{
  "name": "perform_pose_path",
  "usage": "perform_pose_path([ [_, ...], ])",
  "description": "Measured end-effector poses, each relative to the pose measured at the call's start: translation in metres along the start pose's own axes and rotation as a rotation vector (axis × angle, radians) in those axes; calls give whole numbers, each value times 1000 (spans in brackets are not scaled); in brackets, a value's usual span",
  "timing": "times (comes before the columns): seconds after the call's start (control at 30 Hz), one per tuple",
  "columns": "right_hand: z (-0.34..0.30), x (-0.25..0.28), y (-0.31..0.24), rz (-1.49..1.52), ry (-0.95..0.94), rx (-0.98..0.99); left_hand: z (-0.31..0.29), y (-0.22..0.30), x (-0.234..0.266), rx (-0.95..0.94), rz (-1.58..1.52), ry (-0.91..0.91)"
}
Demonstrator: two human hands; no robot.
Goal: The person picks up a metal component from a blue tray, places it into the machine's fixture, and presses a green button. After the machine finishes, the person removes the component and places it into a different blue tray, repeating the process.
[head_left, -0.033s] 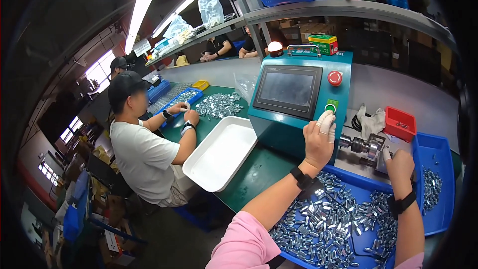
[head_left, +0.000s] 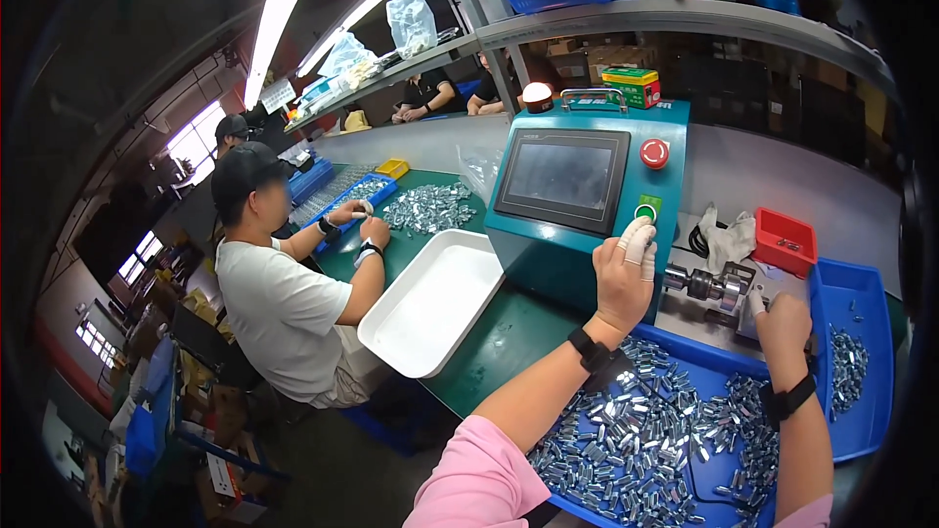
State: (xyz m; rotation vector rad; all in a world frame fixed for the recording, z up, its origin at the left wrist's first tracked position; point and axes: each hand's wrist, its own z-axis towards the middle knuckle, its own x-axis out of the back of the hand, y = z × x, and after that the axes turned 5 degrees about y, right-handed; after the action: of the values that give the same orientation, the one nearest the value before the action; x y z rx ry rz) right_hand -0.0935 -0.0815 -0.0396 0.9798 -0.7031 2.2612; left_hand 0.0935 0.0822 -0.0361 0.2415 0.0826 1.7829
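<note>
Lying nearest, at 4 to 5 o'clock, loose metal parts (head_left: 616, 445) cover much of the big tray (head_left: 719, 360); with so many there, the work looks well short of done. Just beyond, the left hand (head_left: 624, 282) has its covered fingers raised to the green button (head_left: 646, 214), so one cycle seems under way; whether they are spread or pressed together I cannot tell. The right hand (head_left: 785, 328) is at the chuck (head_left: 722, 288), fingers curled; whether they pinch a part is hidden. At 4 o'clock from it, the side tray (head_left: 849, 284) holds a smaller heap; which heap is finished is unclear. The red bin (head_left: 785, 262), at 2 o'clock from the chuck, has a few pieces. At 9 o'clock from the machine (head_left: 548, 259) are the white tray (head_left: 421, 323) and a co-worker (head_left: 284, 303); beyond, another pile (head_left: 430, 207) lies on the bench (head_left: 509, 328).
</note>
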Motion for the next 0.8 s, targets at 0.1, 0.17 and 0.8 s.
perform_pose_path([
  [0.1,-4,-5,-3,11,54,41,-1,-2,0,1,6,-2],
  [0.17,-3,-6,-2,2,43,30,0,1,-2,-1,-6,4],
  [0.8,11,2,-13,28,-161,6,0,-3,3,7,-24,-32],
])
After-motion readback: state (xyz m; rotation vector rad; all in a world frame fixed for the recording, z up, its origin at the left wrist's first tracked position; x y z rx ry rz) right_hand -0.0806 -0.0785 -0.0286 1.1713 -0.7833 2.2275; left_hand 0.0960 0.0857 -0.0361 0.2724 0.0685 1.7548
